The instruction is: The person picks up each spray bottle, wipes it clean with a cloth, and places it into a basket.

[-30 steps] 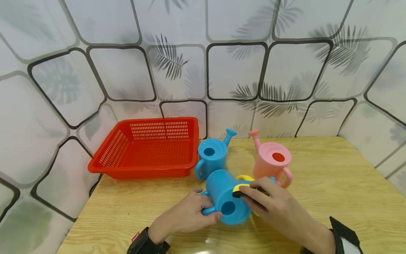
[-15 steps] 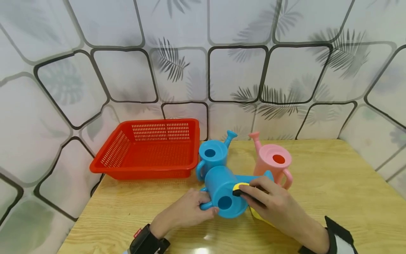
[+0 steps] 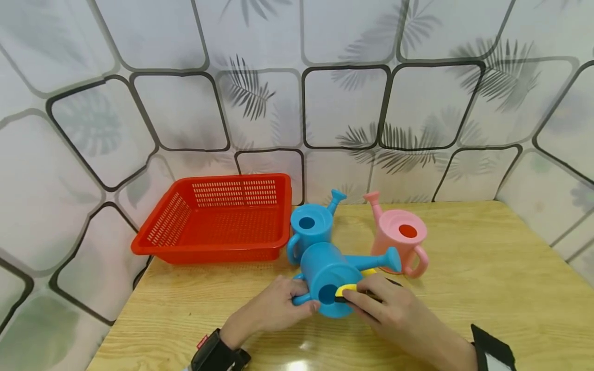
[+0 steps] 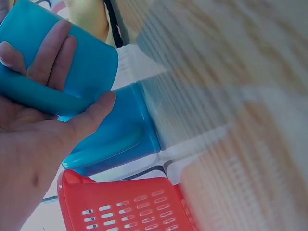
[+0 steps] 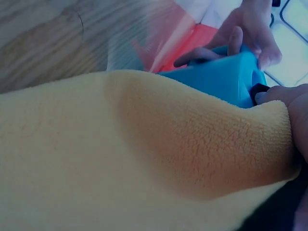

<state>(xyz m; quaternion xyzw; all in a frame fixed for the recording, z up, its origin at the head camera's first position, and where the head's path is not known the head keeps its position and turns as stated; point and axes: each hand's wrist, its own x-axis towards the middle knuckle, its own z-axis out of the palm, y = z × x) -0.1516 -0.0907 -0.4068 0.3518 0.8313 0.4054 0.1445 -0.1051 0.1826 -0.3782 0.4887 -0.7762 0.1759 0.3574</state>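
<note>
A blue watering can (image 3: 320, 263) is tipped with its holed top toward me, its spout pointing right. My left hand (image 3: 277, 304) grips its handle; in the left wrist view the fingers (image 4: 53, 53) pass through the handle and lie along the can's side. Between thumb and fingers, my right hand (image 3: 394, 309) pinches a yellow cloth with black edging (image 3: 345, 289), its folded end at the edge of the can's round opening. Most of the cloth is hidden under that hand in the head view, but its fluffy surface (image 5: 144, 134) fills much of the right wrist view.
A second blue watering can (image 3: 312, 226) stands upright just behind the held one. To the right is a pink watering can (image 3: 394, 239). A red plastic basket (image 3: 227, 254) sits at the back left of the wooden table (image 3: 185, 304), before a patterned wall covering (image 3: 343, 108).
The held can has shifted slightly away from me. My right hand slid the cloth from near the spout's base down to the opening, uncovering the spout. The left hand keeps its grip.
</note>
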